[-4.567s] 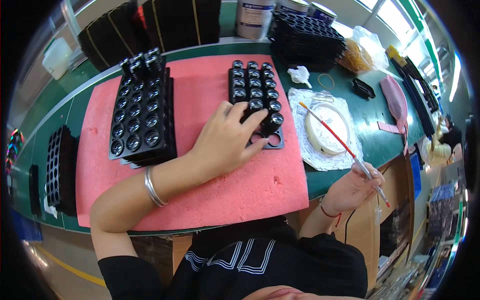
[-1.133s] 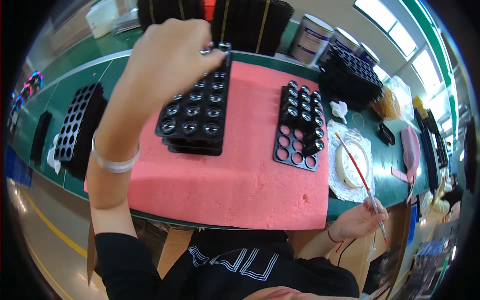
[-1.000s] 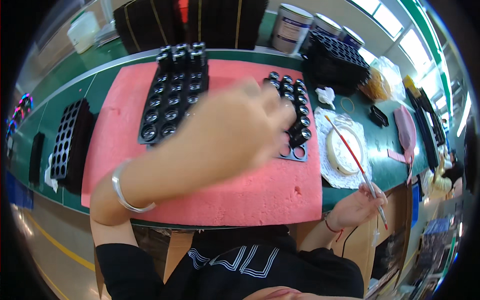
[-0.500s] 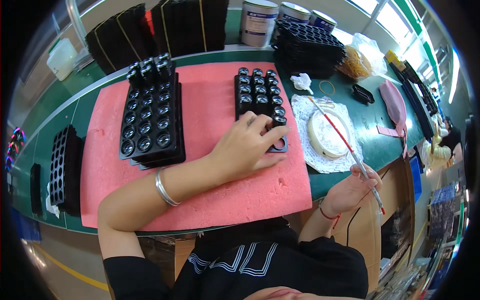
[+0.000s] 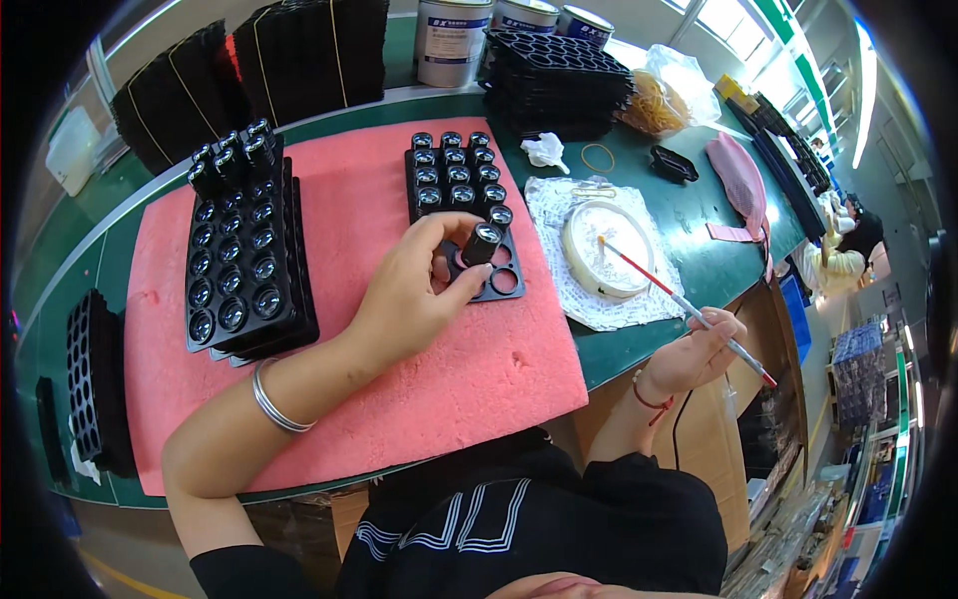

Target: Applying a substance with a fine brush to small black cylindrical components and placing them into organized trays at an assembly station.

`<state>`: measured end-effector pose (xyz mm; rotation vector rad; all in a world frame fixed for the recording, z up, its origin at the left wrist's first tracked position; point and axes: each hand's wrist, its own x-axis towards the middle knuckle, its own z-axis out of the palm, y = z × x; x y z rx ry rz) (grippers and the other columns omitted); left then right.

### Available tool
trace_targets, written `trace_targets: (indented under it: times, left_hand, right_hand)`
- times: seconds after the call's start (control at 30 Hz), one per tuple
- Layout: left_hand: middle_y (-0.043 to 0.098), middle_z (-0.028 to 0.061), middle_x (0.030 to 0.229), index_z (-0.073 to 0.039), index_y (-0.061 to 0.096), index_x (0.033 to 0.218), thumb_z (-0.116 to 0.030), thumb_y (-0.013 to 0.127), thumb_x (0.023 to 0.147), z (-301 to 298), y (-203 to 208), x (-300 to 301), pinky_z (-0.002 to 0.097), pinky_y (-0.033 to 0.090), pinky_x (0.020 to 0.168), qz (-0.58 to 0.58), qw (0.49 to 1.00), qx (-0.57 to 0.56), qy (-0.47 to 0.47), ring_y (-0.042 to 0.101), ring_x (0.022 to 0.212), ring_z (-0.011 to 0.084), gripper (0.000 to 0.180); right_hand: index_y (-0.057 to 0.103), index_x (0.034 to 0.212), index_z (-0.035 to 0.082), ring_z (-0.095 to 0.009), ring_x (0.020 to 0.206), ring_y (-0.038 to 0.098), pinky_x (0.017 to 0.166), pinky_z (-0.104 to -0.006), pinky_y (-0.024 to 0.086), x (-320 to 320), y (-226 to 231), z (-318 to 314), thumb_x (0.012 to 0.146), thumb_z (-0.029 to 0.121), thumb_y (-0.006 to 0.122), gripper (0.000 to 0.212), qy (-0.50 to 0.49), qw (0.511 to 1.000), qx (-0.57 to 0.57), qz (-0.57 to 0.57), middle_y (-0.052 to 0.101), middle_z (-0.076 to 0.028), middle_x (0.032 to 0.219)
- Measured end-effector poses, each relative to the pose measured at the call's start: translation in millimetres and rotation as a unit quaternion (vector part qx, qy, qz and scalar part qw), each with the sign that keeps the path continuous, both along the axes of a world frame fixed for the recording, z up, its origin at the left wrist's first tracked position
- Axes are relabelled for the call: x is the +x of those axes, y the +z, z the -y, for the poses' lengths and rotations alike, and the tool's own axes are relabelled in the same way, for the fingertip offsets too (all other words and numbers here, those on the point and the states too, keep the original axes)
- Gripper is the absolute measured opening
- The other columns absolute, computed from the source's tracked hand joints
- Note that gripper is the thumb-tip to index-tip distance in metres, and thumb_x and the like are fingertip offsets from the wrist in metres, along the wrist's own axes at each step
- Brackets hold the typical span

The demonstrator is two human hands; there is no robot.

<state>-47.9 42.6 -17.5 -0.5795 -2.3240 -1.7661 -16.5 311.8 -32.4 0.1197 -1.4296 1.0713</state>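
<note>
My left hand [image 5: 404,290] pinches a short black cylinder with a shiny lens-like top [image 5: 483,246] between thumb and fingers. The cylinder is slightly tilted over the front of the right black tray [image 5: 517,270], where round holes show. Similar cylinders stand in rows farther back in that tray. In my right hand [image 5: 699,354] is a thin paintbrush [image 5: 689,307] with a red and silver handle. Its tip points into a round white dish [image 5: 577,268] lying on a printed cloth or paper [image 5: 547,215]; whether it touches the dish, I cannot tell.
Both cylinder trays rest on a pink foam mat [image 5: 344,190]; the left one [image 5: 284,290] is stacked and full of lens-topped cylinders. Bundled black trays [image 5: 309,60], cans [image 5: 451,45] and more stacked trays [image 5: 554,100] line the back. A pink sleeve-like cloth [image 5: 736,175] lies right.
My left hand has pulled toward me and tipped a cylinder up from the right tray. The brush tip has moved from the dish's far rim to over its inside. The whole view has shifted.
</note>
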Motion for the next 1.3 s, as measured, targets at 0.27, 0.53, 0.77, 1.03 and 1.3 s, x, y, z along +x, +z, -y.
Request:
trace_targets:
  times: [0.27, 0.53, 0.77, 1.03, 1.3]
  left_hand:
    - [0.060, 0.0034, 0.082, -0.003, 0.059, 0.095, -0.018, 0.069, 0.070, 2.1, 6.7, -2.1, 0.0207, 0.040, 0.058, 0.060, 0.998, 0.017, -0.013, 0.047, 0.063, 0.0081, 0.030]
    - [0.061, 0.0034, 0.080, -0.001, 0.060, 0.098, -0.020, 0.069, 0.071, 6.0, 11.9, -1.4, 0.0198, 0.039, 0.055, 0.103, 0.993, 0.048, -0.029, 0.048, 0.063, 0.0056, 0.034]
    - [0.061, 0.0032, 0.080, -0.001, 0.060, 0.099, -0.020, 0.069, 0.072, 6.3, 6.7, -2.5, 0.0191, 0.037, 0.053, 0.069, 0.996, 0.048, -0.027, 0.043, 0.060, 0.0059, 0.035]
    - [0.060, 0.0029, 0.082, 0.000, 0.058, 0.106, -0.017, 0.064, 0.076, 7.2, 7.4, -2.8, 0.0183, 0.035, 0.052, 0.078, 0.991, 0.077, -0.076, 0.041, 0.060, 0.0050, 0.034]
    - [0.061, 0.0037, 0.083, -0.001, 0.058, 0.105, -0.015, 0.062, 0.076, 4.3, 6.8, -0.9, 0.0189, 0.037, 0.055, 0.078, 0.985, 0.123, -0.093, 0.043, 0.061, 0.0059, 0.032]
  right_hand:
    - [0.045, 0.078, 0.004, -0.011, 0.064, 0.042, 0.060, -0.0228, 0.035, 2.0, 0.2, 4.9, 0.092, 0.026, 0.038, 0.027, 0.188, 0.962, -0.177, -0.093, 0.048, -0.006, 0.072]
    - [0.050, 0.096, 0.003, -0.013, 0.082, 0.047, 0.070, -0.0249, 0.037, 6.0, -3.0, 29.4, 0.092, 0.022, 0.040, 0.022, 0.422, 0.900, -0.096, -0.049, 0.053, -0.003, 0.090]
    - [0.045, 0.090, 0.003, -0.014, 0.074, 0.046, 0.066, -0.0252, 0.037, 5.5, -2.1, 32.8, 0.092, 0.025, 0.038, 0.023, 0.375, 0.922, -0.093, -0.023, 0.051, -0.008, 0.082]
    - [0.047, 0.094, 0.004, -0.011, 0.081, 0.045, 0.070, -0.0245, 0.035, 4.6, -2.6, 30.1, 0.092, 0.023, 0.041, 0.020, 0.399, 0.912, -0.088, -0.025, 0.051, -0.002, 0.087]
    - [0.048, 0.091, 0.004, -0.011, 0.080, 0.045, 0.069, -0.0246, 0.035, 3.9, -3.8, 29.4, 0.091, 0.023, 0.042, 0.019, 0.374, 0.920, -0.116, -0.031, 0.051, -0.003, 0.086]
